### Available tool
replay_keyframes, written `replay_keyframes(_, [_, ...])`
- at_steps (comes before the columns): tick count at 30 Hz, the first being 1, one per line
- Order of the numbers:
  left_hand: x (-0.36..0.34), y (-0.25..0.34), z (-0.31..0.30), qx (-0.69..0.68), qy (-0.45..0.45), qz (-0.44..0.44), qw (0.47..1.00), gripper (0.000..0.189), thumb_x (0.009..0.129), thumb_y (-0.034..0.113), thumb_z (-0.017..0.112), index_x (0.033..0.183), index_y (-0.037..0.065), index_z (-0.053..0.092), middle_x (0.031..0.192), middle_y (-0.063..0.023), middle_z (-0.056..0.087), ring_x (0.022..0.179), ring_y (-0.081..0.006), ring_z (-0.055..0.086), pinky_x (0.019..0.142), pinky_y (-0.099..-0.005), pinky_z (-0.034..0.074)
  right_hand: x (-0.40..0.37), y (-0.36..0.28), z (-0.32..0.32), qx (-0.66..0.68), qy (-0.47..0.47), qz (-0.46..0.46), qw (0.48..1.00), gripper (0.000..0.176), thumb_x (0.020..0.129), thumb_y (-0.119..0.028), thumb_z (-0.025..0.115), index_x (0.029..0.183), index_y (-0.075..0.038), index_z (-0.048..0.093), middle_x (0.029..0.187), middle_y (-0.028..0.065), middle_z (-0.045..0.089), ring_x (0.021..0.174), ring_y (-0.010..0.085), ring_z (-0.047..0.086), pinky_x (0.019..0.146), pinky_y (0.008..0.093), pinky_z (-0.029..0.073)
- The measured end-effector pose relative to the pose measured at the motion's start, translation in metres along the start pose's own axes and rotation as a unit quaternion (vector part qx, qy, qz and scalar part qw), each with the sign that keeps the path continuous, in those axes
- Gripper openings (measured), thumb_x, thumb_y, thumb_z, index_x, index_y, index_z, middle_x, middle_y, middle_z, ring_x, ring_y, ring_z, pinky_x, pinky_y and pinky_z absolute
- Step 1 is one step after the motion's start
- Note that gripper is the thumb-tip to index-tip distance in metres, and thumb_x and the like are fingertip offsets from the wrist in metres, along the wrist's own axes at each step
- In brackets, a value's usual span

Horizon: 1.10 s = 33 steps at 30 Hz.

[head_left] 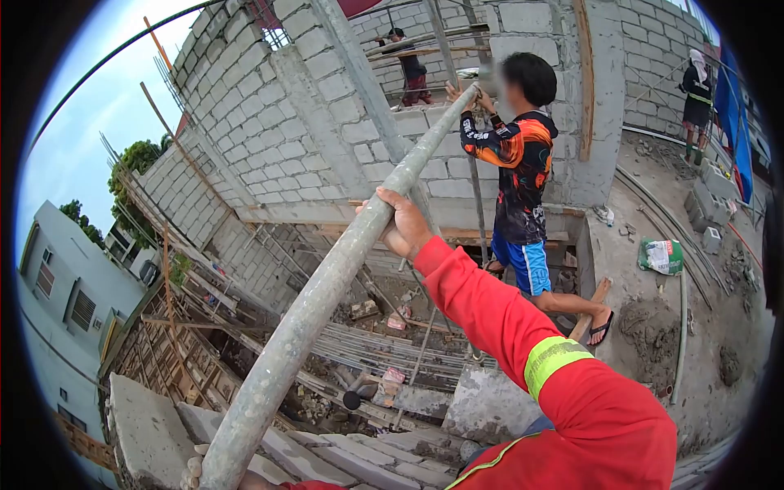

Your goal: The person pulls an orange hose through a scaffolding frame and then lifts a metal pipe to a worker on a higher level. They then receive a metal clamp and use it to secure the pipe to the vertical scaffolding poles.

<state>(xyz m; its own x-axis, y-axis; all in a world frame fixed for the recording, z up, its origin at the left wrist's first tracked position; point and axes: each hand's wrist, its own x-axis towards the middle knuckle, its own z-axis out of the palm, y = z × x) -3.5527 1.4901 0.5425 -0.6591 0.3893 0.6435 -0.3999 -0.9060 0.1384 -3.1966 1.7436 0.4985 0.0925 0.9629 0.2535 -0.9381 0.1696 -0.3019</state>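
Note:
A long grey metal pipe [306, 314] runs diagonally from the bottom left up toward a co-worker. My right hand [398, 222], at the end of a red sleeve with a reflective band, is wrapped round the pipe near its middle. Low in the view, my left hand [196, 471] grips the pipe's near end, partly hidden behind it. The co-worker [523, 155], in an orange and black shirt and blue shorts, has both hands at the pipe's far end.
A grey block wall [261, 139] with upright poles stands ahead. Below lies a pit with stacked pipes [392, 347] and debris. Concrete blocks [710, 196], a green and white sack [660, 256] and wet mortar [649, 327] are at the right. Two more people stand farther off.

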Motion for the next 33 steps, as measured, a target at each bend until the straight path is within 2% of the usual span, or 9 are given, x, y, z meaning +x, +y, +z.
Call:
replay_keyframes(7, [-0.008,-0.02,0.01,0.065,-0.087,0.015,0.994,0.014,0.063,0.021,0.068,0.064,0.01,0.059,0.077,-0.0057,0.056,0.078,-0.0168,0.049,0.069,-0.0326,0.039,0.003,0.0,-0.024,0.013,0.011,0.02,1.0,0.032,0.078,-0.016,0.055,0.099,0.0,0.036,0.092,0.0146,0.042,0.084,0.0306,0.051,0.078,0.0493,0.043])
replay_keyframes(10, [-0.013,-0.023,0.007,0.104,-0.01,0.028,0.994,0.014,0.06,0.022,0.069,0.061,0.012,0.058,0.075,-0.0038,0.057,0.078,-0.0168,0.049,0.076,-0.0396,0.035,0.004,0.0,-0.029,-0.005,0.014,0.018,1.0,0.032,0.079,-0.017,0.054,0.099,0.0,0.036,0.093,0.015,0.042,0.085,0.0306,0.051,0.078,0.049,0.043])
replay_keyframes(16, [-0.003,-0.02,0.005,-0.046,-0.063,-0.036,0.996,0.01,0.057,0.019,0.068,0.054,0.021,0.059,0.073,0.0041,0.06,0.083,-0.0176,0.049,0.089,-0.0432,0.027,0.006,-0.009,-0.022,-0.035,0.009,0.032,0.999,0.035,0.081,-0.023,0.052,0.102,0.001,0.037,0.1,0.017,0.044,0.088,0.0324,0.051,0.08,0.048,0.042])
replay_keyframes(19, [-0.005,-0.025,0.02,-0.011,-0.055,-0.011,0.998,0.009,0.058,0.017,0.067,0.055,0.023,0.06,0.075,0.0063,0.06,0.086,-0.0173,0.048,0.092,-0.0425,0.025,-0.013,-0.042,-0.015,-0.23,0.023,0.101,0.968,0.049,0.081,-0.027,0.053,0.116,0.0,0.03,0.102,0.0167,0.045,0.093,0.0285,0.05,0.082,0.0469,0.041])
replay_keyframes(21, [-0.004,-0.026,0.021,0.014,-0.025,-0.006,1.0,0.01,0.059,0.018,0.066,0.055,0.023,0.06,0.075,0.0068,0.06,0.087,-0.0169,0.048,0.092,-0.0427,0.026,-0.002,-0.077,-0.037,-0.359,0.142,0.091,0.918,0.065,0.081,-0.029,0.052,0.128,-0.003,0.016,0.109,0.0161,0.043,0.097,0.0287,0.049,0.083,0.0459,0.04])
replay_keyframes(23, [-0.004,-0.028,0.023,0.028,-0.015,0.004,0.999,0.009,0.06,0.019,0.066,0.055,0.023,0.06,0.074,0.0068,0.06,0.088,-0.0166,0.048,0.091,-0.0426,0.026,-0.003,-0.12,-0.023,-0.488,0.171,-0.053,0.854,0.069,0.082,-0.026,0.051,0.131,-0.005,0.008,0.11,0.0152,0.044,0.095,0.0256,0.05,0.082,0.0435,0.04])
replay_keyframes(27, [-0.008,-0.03,0.023,0.036,-0.03,0.015,0.999,0.009,0.06,0.02,0.066,0.056,0.023,0.06,0.074,0.0063,0.059,0.086,-0.0156,0.048,0.088,-0.0413,0.029,0.036,-0.212,0.015,-0.523,0.115,-0.106,0.838,0.047,0.082,-0.017,0.049,0.122,-0.001,0.028,0.097,0.0111,0.055,0.074,0.0179,0.057,0.066,0.0339,0.049])
replay_keyframes(29, [-0.008,-0.029,0.023,0.034,-0.035,0.013,0.999,0.008,0.06,0.019,0.066,0.056,0.023,0.06,0.073,0.006,0.059,0.085,-0.015,0.048,0.086,-0.04,0.03,0.04,-0.231,0.049,-0.537,0.151,-0.066,0.827,0.028,0.083,-0.014,0.046,0.107,0.0,0.044,0.089,0.0079,0.057,0.069,0.0151,0.057,0.063,0.0297,0.049])
replay_keyframes(33, [-0.009,-0.028,0.025,0.016,-0.031,0.013,0.999,0.009,0.06,0.018,0.066,0.055,0.021,0.059,0.073,0.0051,0.058,0.081,-0.0143,0.047,0.082,-0.0379,0.032,0.037,-0.242,0.084,-0.584,0.179,-0.081,0.788,0.019,0.084,-0.014,0.045,0.094,0.001,0.052,0.082,0.0056,0.059,0.065,0.012,0.056,0.063,0.0264,0.049])
